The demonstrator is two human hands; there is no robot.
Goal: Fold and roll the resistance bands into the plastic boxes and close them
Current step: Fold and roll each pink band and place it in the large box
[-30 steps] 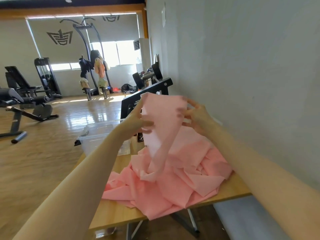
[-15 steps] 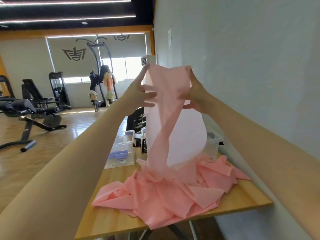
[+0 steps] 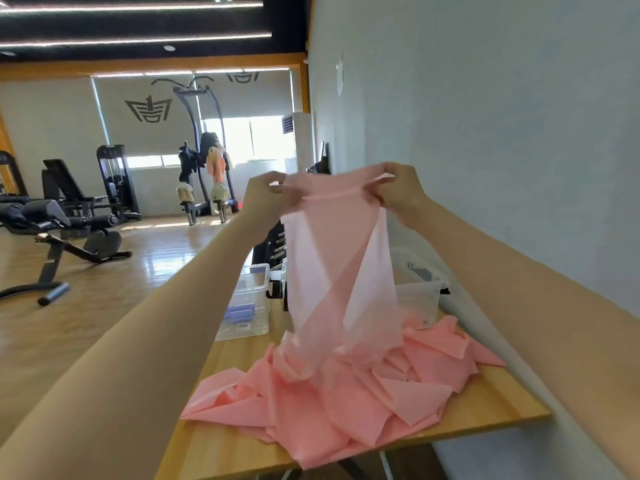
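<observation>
The task looks barely begun: the long thin pink rubber resistance band (image 3: 341, 271) is unfolded, most of it heaped on the pale wooden counter (image 3: 221, 441), and nothing pink is boxed. The left hand (image 3: 268, 195) and right hand (image 3: 398, 192) each pinch a top corner, a narrow grip stretching the edge between them. Below the grip the band hangs twisted. The clear plastic box (image 3: 247, 306) sits open below the left grip, seemingly holding a purple roll; a second clear box (image 3: 420, 296) stands below the right.

Bright daylight floods from the window (image 3: 256, 140) beyond the hands (image 3: 266, 195) — floor (image 3: 166, 258) glare, soft blur, edges bowed.
</observation>
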